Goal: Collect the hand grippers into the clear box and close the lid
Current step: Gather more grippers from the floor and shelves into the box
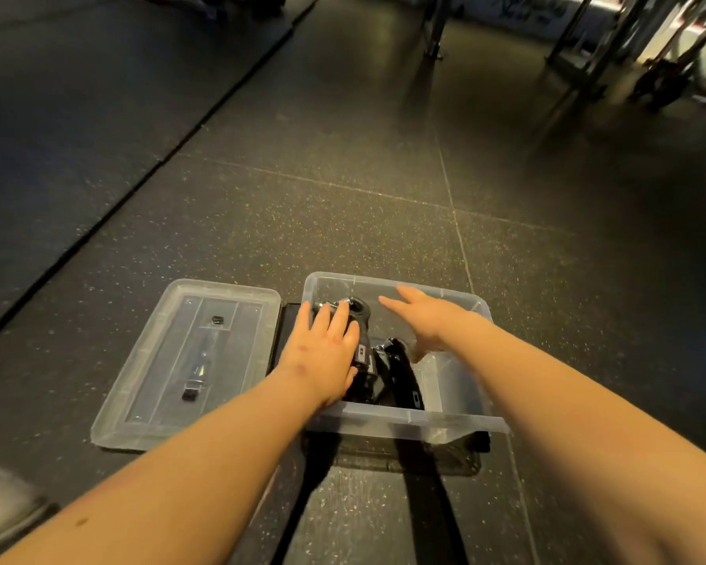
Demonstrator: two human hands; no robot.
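A clear plastic box (400, 422) stands on the dark gym floor in front of me. Black hand grippers (404, 377) with metal springs lie inside it. My left hand (325, 352) reaches into the box's left side and lies flat on top of one black hand gripper (359, 309), fingers together; whether it grips it is unclear. Above the box's far right part my right hand (428, 316) hovers, fingers spread, holding nothing. The clear lid (139, 409) lies upside down on the floor to the left of the box.
A thin black mat (280, 332) shows between lid and box. Metal rack legs (435, 30) and equipment frames (587, 46) stand at the far right. A darker floor mat (58, 116) fills the left. A grey shoe (5, 511) shows at the lower left.
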